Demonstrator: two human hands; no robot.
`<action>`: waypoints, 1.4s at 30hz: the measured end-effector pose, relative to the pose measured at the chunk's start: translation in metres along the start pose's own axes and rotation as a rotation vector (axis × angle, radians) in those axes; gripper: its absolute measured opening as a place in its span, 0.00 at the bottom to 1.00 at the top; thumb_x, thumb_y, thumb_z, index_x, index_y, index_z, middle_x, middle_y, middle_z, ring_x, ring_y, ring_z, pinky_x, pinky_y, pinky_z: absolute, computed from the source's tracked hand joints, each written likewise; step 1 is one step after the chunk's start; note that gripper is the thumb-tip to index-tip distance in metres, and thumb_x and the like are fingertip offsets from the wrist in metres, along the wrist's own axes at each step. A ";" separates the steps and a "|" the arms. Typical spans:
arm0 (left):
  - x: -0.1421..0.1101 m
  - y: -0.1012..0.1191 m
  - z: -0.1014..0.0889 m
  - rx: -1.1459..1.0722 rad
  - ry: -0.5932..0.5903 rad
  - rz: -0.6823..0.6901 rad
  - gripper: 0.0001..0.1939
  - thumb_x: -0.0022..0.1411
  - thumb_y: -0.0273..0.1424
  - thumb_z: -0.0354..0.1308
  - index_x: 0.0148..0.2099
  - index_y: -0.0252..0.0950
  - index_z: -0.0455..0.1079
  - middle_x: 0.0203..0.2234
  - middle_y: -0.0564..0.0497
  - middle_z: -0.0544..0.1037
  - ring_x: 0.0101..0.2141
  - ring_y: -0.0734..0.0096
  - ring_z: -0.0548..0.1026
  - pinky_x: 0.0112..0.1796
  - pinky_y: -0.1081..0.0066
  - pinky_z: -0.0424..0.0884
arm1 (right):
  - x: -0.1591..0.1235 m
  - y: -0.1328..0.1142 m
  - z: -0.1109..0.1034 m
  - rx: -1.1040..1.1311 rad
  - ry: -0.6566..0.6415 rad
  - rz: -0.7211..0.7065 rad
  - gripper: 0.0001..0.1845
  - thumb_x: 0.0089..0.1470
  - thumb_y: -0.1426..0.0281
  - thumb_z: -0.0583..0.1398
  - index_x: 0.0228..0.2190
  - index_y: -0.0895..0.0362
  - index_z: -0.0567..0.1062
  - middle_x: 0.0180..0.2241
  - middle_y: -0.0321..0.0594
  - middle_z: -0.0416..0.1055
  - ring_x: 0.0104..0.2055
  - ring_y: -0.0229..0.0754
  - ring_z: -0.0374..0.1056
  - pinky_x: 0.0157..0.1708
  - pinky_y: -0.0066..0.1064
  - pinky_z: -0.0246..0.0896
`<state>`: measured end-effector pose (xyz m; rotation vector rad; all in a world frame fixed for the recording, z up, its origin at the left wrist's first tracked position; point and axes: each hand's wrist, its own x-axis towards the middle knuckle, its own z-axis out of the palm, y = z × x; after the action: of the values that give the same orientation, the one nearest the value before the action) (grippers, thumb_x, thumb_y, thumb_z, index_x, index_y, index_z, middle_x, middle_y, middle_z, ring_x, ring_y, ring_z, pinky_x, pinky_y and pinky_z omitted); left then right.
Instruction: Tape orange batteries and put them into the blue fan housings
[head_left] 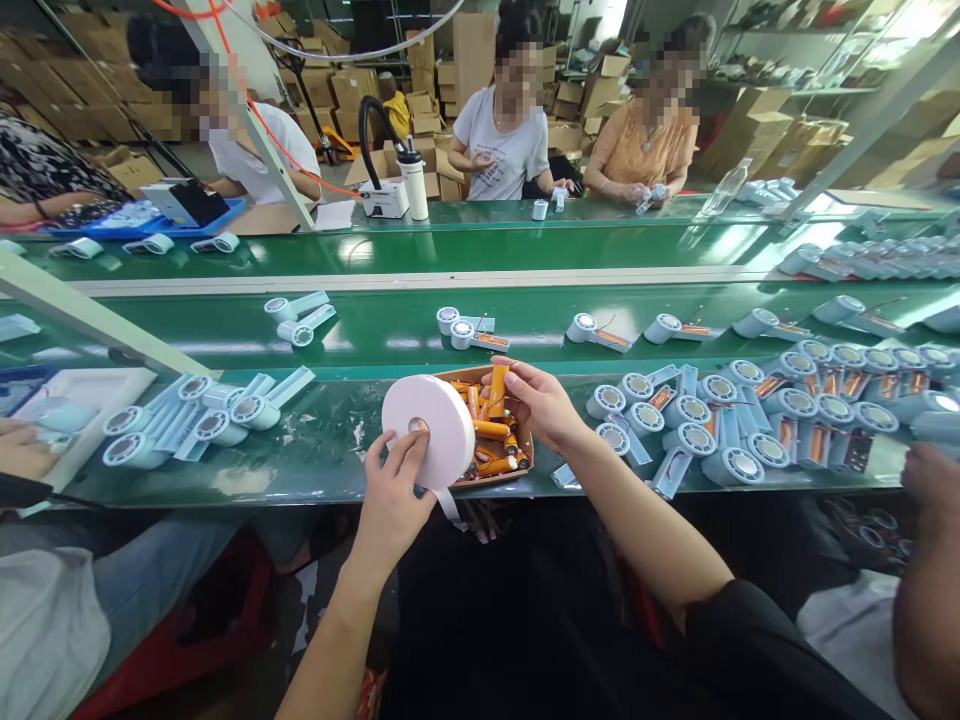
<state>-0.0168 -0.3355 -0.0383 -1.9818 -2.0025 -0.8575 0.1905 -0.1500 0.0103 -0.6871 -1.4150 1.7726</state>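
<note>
Gripping: left hand (396,490) clamped on white tape roll (442,425), fingers at its core | right hand (546,405) closed on orange battery (498,390) (held near-upright) | cardboard box (531,462) right of left hand, on green desk (300,462)

the bench (319,450) left of the white roll (446,430) is open, while pale-blue devices (688,441) crowd its right.

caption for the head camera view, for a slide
Left hand holds a white tape roll, right hand an orange cell, over a box of cells at a green conveyor line.
</note>
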 end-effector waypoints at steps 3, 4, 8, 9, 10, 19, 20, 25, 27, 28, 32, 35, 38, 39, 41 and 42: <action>0.002 0.004 -0.008 0.086 -0.006 0.041 0.35 0.58 0.19 0.58 0.67 0.41 0.71 0.56 0.43 0.80 0.62 0.42 0.66 0.62 0.45 0.69 | -0.013 -0.014 0.008 -0.307 -0.013 -0.086 0.29 0.61 0.51 0.65 0.57 0.54 0.79 0.41 0.42 0.83 0.42 0.47 0.78 0.47 0.40 0.75; 0.003 0.006 -0.011 0.113 -0.004 0.058 0.35 0.58 0.19 0.58 0.67 0.42 0.72 0.56 0.43 0.80 0.62 0.42 0.66 0.62 0.46 0.69 | -0.017 -0.020 0.011 -0.433 -0.020 -0.118 0.27 0.63 0.53 0.63 0.57 0.55 0.80 0.42 0.43 0.83 0.43 0.48 0.77 0.47 0.39 0.75; 0.007 0.009 -0.021 0.201 0.021 0.112 0.37 0.60 0.16 0.56 0.68 0.46 0.72 0.55 0.48 0.82 0.59 0.44 0.66 0.57 0.52 0.72 | -0.021 -0.040 0.014 -0.817 -0.100 -0.139 0.23 0.70 0.61 0.55 0.57 0.55 0.81 0.40 0.42 0.83 0.39 0.47 0.76 0.43 0.36 0.71; 0.008 0.009 -0.023 0.218 0.027 0.120 0.38 0.60 0.16 0.56 0.69 0.47 0.72 0.55 0.49 0.82 0.58 0.45 0.66 0.56 0.53 0.72 | -0.020 -0.043 0.012 -0.858 -0.141 -0.122 0.22 0.70 0.62 0.55 0.57 0.55 0.80 0.38 0.41 0.83 0.38 0.46 0.75 0.43 0.35 0.70; 0.010 0.009 -0.026 0.234 0.031 0.126 0.38 0.61 0.15 0.55 0.70 0.48 0.71 0.55 0.50 0.82 0.57 0.45 0.67 0.56 0.53 0.72 | -0.018 -0.045 0.010 -0.863 -0.189 -0.100 0.22 0.69 0.62 0.57 0.58 0.55 0.80 0.36 0.40 0.82 0.36 0.45 0.75 0.42 0.35 0.70; 0.014 0.035 -0.019 0.294 0.092 0.075 0.29 0.65 0.30 0.64 0.68 0.48 0.72 0.49 0.47 0.84 0.50 0.47 0.69 0.64 0.39 0.53 | -0.022 0.025 0.031 0.227 0.289 -0.149 0.28 0.52 0.54 0.74 0.49 0.49 0.73 0.54 0.43 0.80 0.55 0.49 0.78 0.55 0.44 0.77; 0.013 0.039 -0.016 0.293 0.086 0.088 0.28 0.64 0.32 0.65 0.66 0.46 0.74 0.48 0.46 0.84 0.50 0.47 0.69 0.63 0.42 0.56 | -0.020 0.028 0.029 0.269 0.343 -0.154 0.29 0.51 0.54 0.74 0.49 0.48 0.72 0.54 0.43 0.80 0.56 0.50 0.78 0.54 0.44 0.78; 0.026 0.041 -0.017 0.262 0.103 0.179 0.25 0.62 0.34 0.67 0.61 0.38 0.78 0.42 0.43 0.83 0.47 0.50 0.68 0.55 0.50 0.61 | 0.022 -0.013 -0.028 0.213 0.408 -0.237 0.22 0.50 0.62 0.74 0.45 0.52 0.75 0.50 0.44 0.81 0.56 0.49 0.78 0.46 0.37 0.81; 0.043 0.037 -0.019 0.265 0.094 0.212 0.27 0.61 0.33 0.68 0.63 0.38 0.77 0.43 0.42 0.82 0.48 0.49 0.67 0.55 0.50 0.61 | 0.033 -0.033 -0.045 0.236 0.466 -0.323 0.19 0.52 0.65 0.72 0.44 0.52 0.76 0.52 0.41 0.81 0.56 0.45 0.77 0.44 0.32 0.81; 0.053 0.036 -0.019 0.260 0.068 0.237 0.28 0.61 0.32 0.68 0.63 0.38 0.76 0.44 0.43 0.82 0.48 0.50 0.67 0.55 0.50 0.61 | 0.033 -0.038 -0.047 0.254 0.466 -0.341 0.19 0.52 0.65 0.72 0.45 0.52 0.76 0.52 0.40 0.81 0.55 0.45 0.78 0.43 0.31 0.81; 0.082 0.038 -0.008 0.192 -0.005 0.330 0.31 0.57 0.30 0.71 0.64 0.41 0.76 0.46 0.45 0.82 0.48 0.52 0.66 0.56 0.52 0.60 | 0.007 -0.026 -0.027 0.307 0.427 -0.364 0.22 0.52 0.64 0.75 0.45 0.51 0.76 0.48 0.39 0.83 0.52 0.44 0.80 0.39 0.29 0.80; 0.088 0.045 0.001 0.150 0.000 0.363 0.31 0.59 0.32 0.71 0.64 0.40 0.76 0.45 0.44 0.82 0.48 0.52 0.65 0.56 0.52 0.60 | -0.013 -0.007 -0.007 0.327 0.465 -0.423 0.24 0.52 0.62 0.76 0.46 0.50 0.74 0.47 0.37 0.83 0.52 0.43 0.80 0.39 0.28 0.80; 0.080 0.055 0.005 0.128 -0.004 0.389 0.29 0.62 0.33 0.68 0.65 0.37 0.76 0.43 0.43 0.83 0.47 0.51 0.65 0.56 0.52 0.60 | -0.013 -0.006 -0.010 0.287 0.475 -0.456 0.25 0.52 0.62 0.76 0.47 0.49 0.74 0.47 0.37 0.82 0.52 0.44 0.80 0.44 0.31 0.80; 0.074 0.058 0.005 0.118 -0.019 0.402 0.28 0.63 0.32 0.68 0.65 0.37 0.76 0.43 0.43 0.83 0.47 0.52 0.66 0.56 0.52 0.59 | -0.008 -0.013 -0.019 0.250 0.459 -0.449 0.25 0.51 0.63 0.76 0.46 0.49 0.74 0.46 0.38 0.82 0.51 0.44 0.80 0.45 0.33 0.80; 0.061 0.061 0.004 0.085 -0.065 0.458 0.26 0.65 0.28 0.66 0.64 0.43 0.76 0.44 0.47 0.84 0.45 0.55 0.67 0.59 0.53 0.58 | 0.007 -0.035 -0.048 0.178 0.450 -0.462 0.23 0.50 0.63 0.77 0.44 0.51 0.76 0.44 0.39 0.82 0.49 0.45 0.80 0.46 0.35 0.80; 0.055 0.060 0.003 0.070 -0.098 0.484 0.26 0.65 0.26 0.65 0.64 0.46 0.76 0.45 0.49 0.84 0.45 0.57 0.68 0.60 0.53 0.58 | 0.015 -0.049 -0.067 0.148 0.467 -0.485 0.21 0.50 0.62 0.76 0.42 0.51 0.77 0.43 0.39 0.81 0.49 0.45 0.79 0.46 0.35 0.80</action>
<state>0.0371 -0.2913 0.0031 -2.3544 -1.4614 -0.5776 0.2453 -0.0946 0.0425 -0.5702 -1.0119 1.2224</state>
